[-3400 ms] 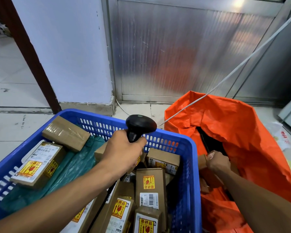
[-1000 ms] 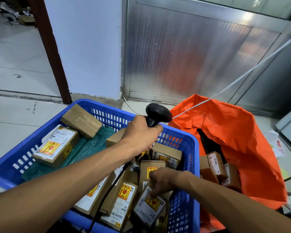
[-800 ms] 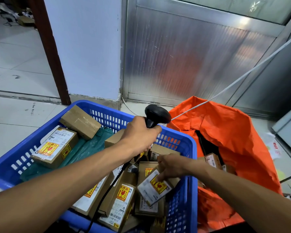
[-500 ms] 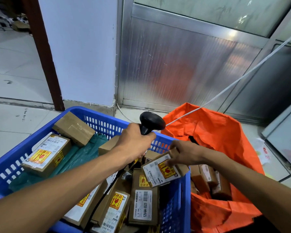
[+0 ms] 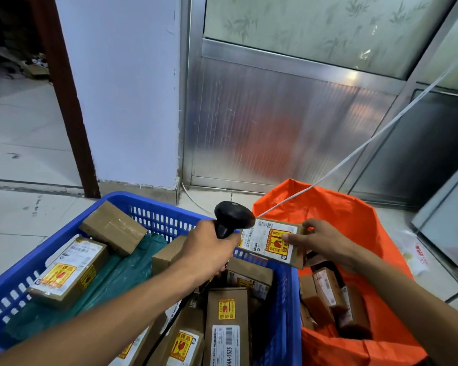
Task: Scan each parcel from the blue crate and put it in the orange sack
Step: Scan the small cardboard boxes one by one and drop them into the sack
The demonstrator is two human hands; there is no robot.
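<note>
My left hand grips a black barcode scanner above the blue crate; its head points right. My right hand holds a small brown parcel with a white label and a yellow fragile sticker, label up, right beside the scanner head over the crate's far right corner. Several labelled cardboard parcels and a green plastic bag lie in the crate. The orange sack stands open to the right, with several parcels inside.
A white cord runs from the sack's rim up to the right. A white pillar and a metal door panel stand behind the crate. Tiled floor lies to the left; a white panel leans at the right.
My right hand left the sack, reached into the crate, picked up a labelled parcel and raised it to the scanner head. My left hand kept the scanner over the crate.
</note>
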